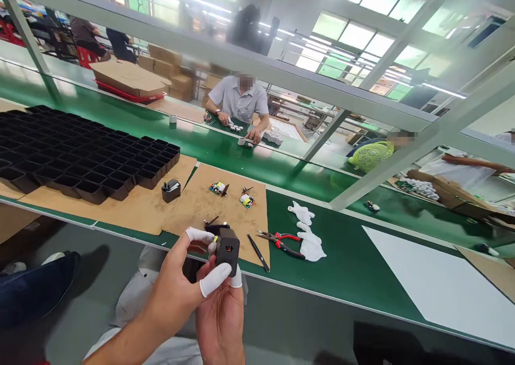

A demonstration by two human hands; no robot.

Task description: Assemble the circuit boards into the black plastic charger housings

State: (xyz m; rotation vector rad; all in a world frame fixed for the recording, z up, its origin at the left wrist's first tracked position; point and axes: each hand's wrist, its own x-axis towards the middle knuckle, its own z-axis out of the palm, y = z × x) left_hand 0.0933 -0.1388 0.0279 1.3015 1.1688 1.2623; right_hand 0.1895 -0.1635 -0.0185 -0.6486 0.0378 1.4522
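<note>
Near the bench's front edge, both hands hold a small black plastic housing (228,251) with a cut-out in its face, where something orange shows. My left hand (177,276) grips it from the left, white finger cots on its thumb and fingers. From below, my right hand (221,311) supports it, its fingers partly hidden. A bit of yellow shows at the housing's left side. Behind it, a dark part (217,227) lies at the cardboard's edge. Tweezers (258,251) and red-handled pliers (281,240) lie to the right.
Rows of black housings (92,190) fill the left side. One filled housing (171,190) and two circuit boards (218,188) rest on cardboard (193,193). White gloves (311,241) lie beyond the pliers. Across the bench, a co-worker (240,102) handles small parts. A metal post (374,169) rises at right.
</note>
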